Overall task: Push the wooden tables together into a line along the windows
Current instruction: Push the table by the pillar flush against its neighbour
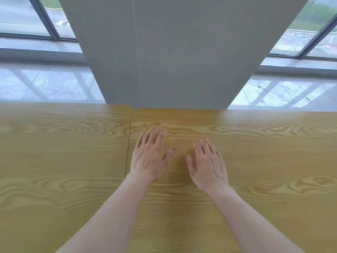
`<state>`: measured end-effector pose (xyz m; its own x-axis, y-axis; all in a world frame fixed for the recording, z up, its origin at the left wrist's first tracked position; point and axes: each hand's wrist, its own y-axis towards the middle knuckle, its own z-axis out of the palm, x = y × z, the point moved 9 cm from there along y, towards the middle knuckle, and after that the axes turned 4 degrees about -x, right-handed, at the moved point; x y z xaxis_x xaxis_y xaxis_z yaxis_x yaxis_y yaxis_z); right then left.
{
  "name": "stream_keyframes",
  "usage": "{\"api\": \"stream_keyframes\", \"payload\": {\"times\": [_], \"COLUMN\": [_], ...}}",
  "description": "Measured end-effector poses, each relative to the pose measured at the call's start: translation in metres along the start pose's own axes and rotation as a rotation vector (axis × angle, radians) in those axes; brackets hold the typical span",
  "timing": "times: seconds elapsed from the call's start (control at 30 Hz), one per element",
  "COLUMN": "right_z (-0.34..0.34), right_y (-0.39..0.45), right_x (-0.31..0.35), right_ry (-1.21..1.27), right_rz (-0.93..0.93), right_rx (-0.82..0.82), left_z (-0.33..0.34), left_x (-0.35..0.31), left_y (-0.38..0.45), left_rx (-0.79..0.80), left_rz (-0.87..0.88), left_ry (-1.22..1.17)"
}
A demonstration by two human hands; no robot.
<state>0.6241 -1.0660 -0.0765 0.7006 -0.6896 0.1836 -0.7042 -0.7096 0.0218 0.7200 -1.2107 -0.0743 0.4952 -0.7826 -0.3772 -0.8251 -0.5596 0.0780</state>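
Two light wooden tables fill the lower half of the head view. The left table [60, 161] and the right table [273, 152] stand side by side, with only a thin seam between them. The left table's far edge lies slightly farther toward the windows than the right one's. My left hand [150, 157] lies palm down on the right table, just right of the seam, fingers spread. Palm down too, my right hand [207, 165] rests a little to the right of it. Neither hand holds anything.
A wide grey pillar [173, 52] rises directly behind the tables' far edge at the middle. Windows [23, 17] with dark frames run along the back on both sides. Glossy pale floor [49, 84] shows between tables and windows.
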Motion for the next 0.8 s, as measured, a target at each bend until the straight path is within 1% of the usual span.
{"api": "stream_keyframes", "payload": {"times": [0.2, 0.4, 0.53, 0.63, 0.8], "right_z": [0.007, 0.018, 0.026, 0.033, 0.038], "right_y": [-0.086, -0.191, -0.241, -0.256, -0.257], "right_x": [0.006, -0.008, -0.017, -0.017, -0.017], "right_ry": [0.043, 0.066, 0.060, 0.069, 0.059], "right_rz": [-0.052, -0.097, -0.117, -0.145, -0.123], "right_rx": [0.017, -0.025, -0.055, -0.075, -0.096], "left_z": [0.002, 0.017, 0.034, 0.045, 0.049], "left_x": [-0.014, -0.035, -0.045, -0.045, -0.042], "left_y": [-0.097, -0.207, -0.268, -0.293, -0.295], "left_rx": [-0.034, -0.080, -0.066, -0.057, -0.060], "left_rz": [-0.083, -0.157, -0.177, -0.192, -0.196], "left_ry": [0.021, 0.032, 0.048, 0.066, 0.075]}}
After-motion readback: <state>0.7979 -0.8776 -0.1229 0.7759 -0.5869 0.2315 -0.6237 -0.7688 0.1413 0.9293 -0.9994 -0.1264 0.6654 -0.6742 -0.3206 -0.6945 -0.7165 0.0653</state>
